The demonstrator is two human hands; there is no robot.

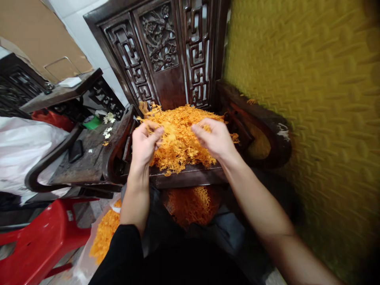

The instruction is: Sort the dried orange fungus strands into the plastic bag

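A heap of orange lacy pieces point(184, 138) covers the seat of a dark carved wooden chair point(172, 89). Over the heap's left side, my left hand point(145, 140) pinches a lighter yellow-orange piece point(169, 133) between thumb and fingers. My right hand point(213, 136) is above the right side, its fingers closed around a bit of the orange material. The two hands are apart, with part of the heap showing between them.
A wooden side table point(86, 162) at the left holds a black phone point(76, 151), a green roll point(92, 122) and small white pieces. Lower left are a red plastic stool point(44, 237) and a bag of orange pieces point(105, 233). A yellow textured surface point(303, 79) rises at the right.
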